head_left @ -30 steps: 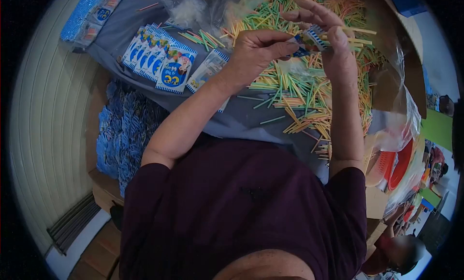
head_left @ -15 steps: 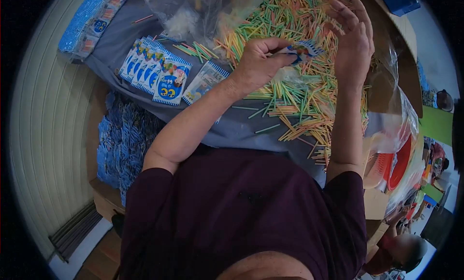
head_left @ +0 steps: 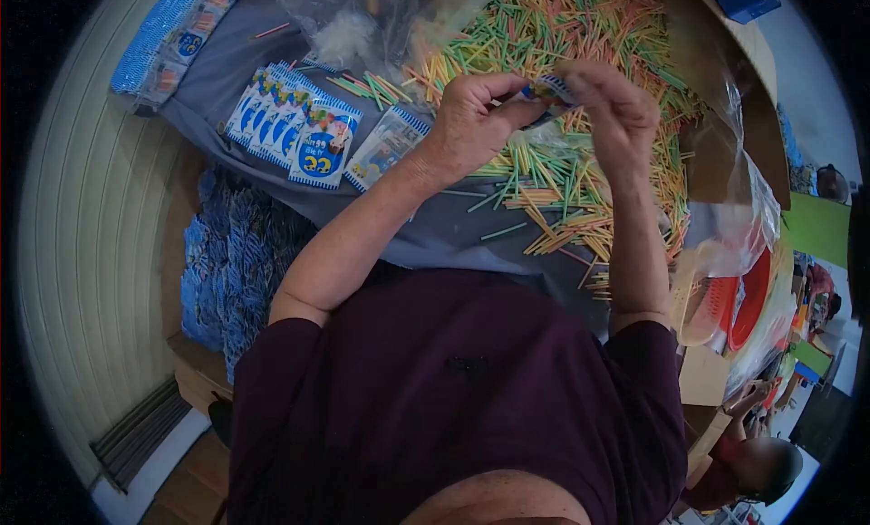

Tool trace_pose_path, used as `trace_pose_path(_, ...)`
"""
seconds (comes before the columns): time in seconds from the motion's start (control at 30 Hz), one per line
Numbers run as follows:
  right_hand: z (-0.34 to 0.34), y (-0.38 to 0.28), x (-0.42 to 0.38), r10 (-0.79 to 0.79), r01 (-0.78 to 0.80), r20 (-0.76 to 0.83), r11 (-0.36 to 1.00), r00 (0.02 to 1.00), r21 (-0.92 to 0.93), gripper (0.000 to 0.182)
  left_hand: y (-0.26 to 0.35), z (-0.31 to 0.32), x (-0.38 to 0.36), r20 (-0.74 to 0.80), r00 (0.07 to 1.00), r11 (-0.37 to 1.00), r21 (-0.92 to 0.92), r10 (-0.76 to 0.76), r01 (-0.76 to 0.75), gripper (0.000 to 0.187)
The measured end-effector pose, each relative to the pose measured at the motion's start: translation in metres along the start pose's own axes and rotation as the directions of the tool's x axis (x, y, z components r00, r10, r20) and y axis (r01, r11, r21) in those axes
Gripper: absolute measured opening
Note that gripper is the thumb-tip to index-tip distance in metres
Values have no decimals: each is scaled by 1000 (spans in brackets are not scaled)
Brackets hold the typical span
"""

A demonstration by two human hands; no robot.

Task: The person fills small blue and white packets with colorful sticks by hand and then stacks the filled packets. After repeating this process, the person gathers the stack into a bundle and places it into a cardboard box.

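My left hand [head_left: 471,126] is closed in a pinch on a small blue-and-white printed packet [head_left: 546,91], held above a heap of thin coloured sticks [head_left: 557,185]. At the packet's right end is my right hand [head_left: 616,112], its fingers curled in against the edge. Whatever those fingertips grip is hidden. Left of my left forearm lies an overlapping row of printed packets [head_left: 317,153], the nearest one face up. Beside it, another packet [head_left: 385,144] with a clearer face rests partly behind the forearm.
Crumpled clear plastic [head_left: 349,35] lies at the back. A blue bundle of packets [head_left: 159,53] sits far left. Below the table edge, a carton holds many blue packets [head_left: 236,262]. Red baskets [head_left: 748,298] stand at right, and another person [head_left: 757,471] is at lower right.
My right hand has come down and left from an open, raised position, and its fingers have curled in at the packet. My left hand has shifted slightly left with the packet.
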State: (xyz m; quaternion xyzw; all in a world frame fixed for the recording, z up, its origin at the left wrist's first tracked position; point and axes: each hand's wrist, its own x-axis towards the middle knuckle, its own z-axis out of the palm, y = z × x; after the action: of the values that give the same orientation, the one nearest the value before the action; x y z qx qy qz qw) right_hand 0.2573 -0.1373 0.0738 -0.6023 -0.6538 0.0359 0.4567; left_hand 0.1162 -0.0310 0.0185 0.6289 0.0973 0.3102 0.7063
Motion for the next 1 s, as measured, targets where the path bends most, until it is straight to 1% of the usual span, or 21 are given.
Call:
trace_pose_path(0.07,-5,6,1,291,-53,-335,820,896,569,18,1,-4,-7,-44,999,998,-56,-26,23,16)
trace_pose_path(0.13,-19,18,0,245,-46,-511,927,824,371,18,7,-11,-14,-58,995,996,-26,-85,83,15)
trace_pose_path(0.17,-27,25,-3,209,-135,-478,973,853,185,21,4,-16,-16,-64,996,998,3,-61,62,15)
trace_pose_path(0.2,-28,22,-1,209,-131,-474,973,855,192,21,2,-20,-17,-72,996,998,8,-62,62,15)
trace_pose_path(0.23,-32,14,-2,13,-131,-370,947,929,-294,23,1,-21,-18,-76,997,1000,17,-15,16,17)
trace_pose_path(0.27,-32,7,-4,-114,-44,-174,705,978,-708,26,0,-22,-19,-85,996,999,26,31,-29,20)
trace_pose_path(0.3,-27,-1,-7,-118,-28,-161,717,980,-697,26,-1,-22,-19,-107,994,999,32,29,-25,20)
trace_pose_path(0.33,-18,-10,-12,112,-154,-194,965,975,-214,30,-2,-20,-20,-95,991,992,88,94,-86,20)
trace_pose_path(0.37,-6,-18,-19,336,-293,-81,897,938,331,34,-2,-20,-25,-87,985,980,151,147,-133,20)
trace_pose_path(0.4,1,-17,-28,350,-346,25,912,937,221,28,-2,-18,-29,-57,985,979,138,160,-151,20)
trace_pose_path(0.43,9,-16,-31,336,-339,53,906,940,252,28,2,-15,-33,-19,984,976,126,179,-175,20)
trace_pose_path(0.5,20,-17,-33,397,-404,109,913,912,59,19,13,-19,-46,-61,972,959,189,228,-213,18)
trace_pose_path(0.53,25,-21,-32,430,-437,84,863,899,253,15,20,-27,-55,-44,985,954,262,165,-148,17)
trace_pose_path(0.57,32,-24,-30,426,-433,85,864,901,257,15,25,-35,-62,-23,995,940,329,98,-85,15)
trace_pose_path(0.63,46,-34,-34,391,-425,182,730,902,535,18,32,-60,-79,-38,983,836,533,180,-132,15)
trace_pose_path(0.7,58,-42,-31,410,-409,129,726,903,553,24,45,-89,-97,-68,973,617,783,222,-86,17)
trace_pose_path(0.73,54,-44,-26,306,-333,132,895,943,297,25,49,-104,-103,-73,968,441,897,241,-42,19)
trace_pose_path(0.77,48,-41,-26,221,-226,175,974,959,7,25,46,-119,-107,-112,977,262,963,179,62,21)
trace_pose_path(0.8,41,-29,-30,265,-264,145,964,953,-27,25,39,-132,-111,-161,978,68,986,130,153,23)
trace_pose_path(0.87,27,0,-36,206,-157,126,934,970,-320,24,24,-152,-111,-160,952,19,987,260,160,29)
trace_pose_path(1.0,-16,42,-52,357,-363,-76,887,931,-286,23,22,-169,-104,-216,955,-81,968,205,236,33)
